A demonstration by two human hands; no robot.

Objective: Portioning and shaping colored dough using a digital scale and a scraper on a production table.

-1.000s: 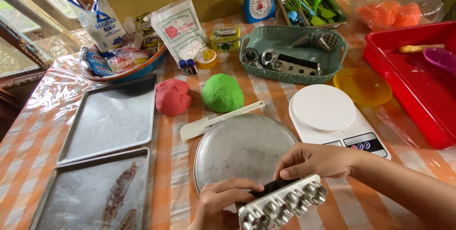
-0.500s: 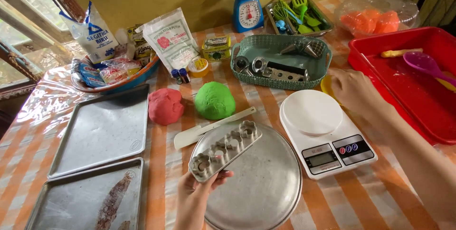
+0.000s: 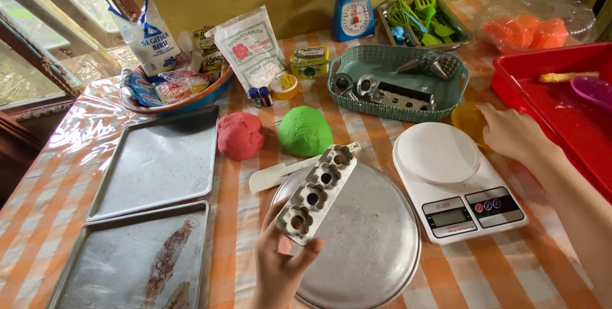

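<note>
My left hand (image 3: 280, 264) grips one end of a long metal mould bar (image 3: 317, 193) with several flower-shaped holes, held tilted above the round metal tray (image 3: 366, 245). My right hand (image 3: 510, 132) reaches to the right of the white digital kitchen scale (image 3: 456, 178), fingers apart, touching a yellow plastic bowl (image 3: 468, 119). A green dough ball (image 3: 305, 130) and a red dough ball (image 3: 240, 135) lie behind the tray, with a white plastic spatula (image 3: 274, 174) in front of them.
Two rectangular baking trays (image 3: 156, 162) (image 3: 134, 258) lie at the left. A teal basket (image 3: 395, 79) with metal parts, a blue mechanical scale (image 3: 354, 12), flour bags, a red plastic tub (image 3: 554, 98) and a utensil tray stand at the back and right.
My right hand let go of the mould bar and moved right to the yellow bowl. My left hand alone lifted the bar and turned its holed face upward.
</note>
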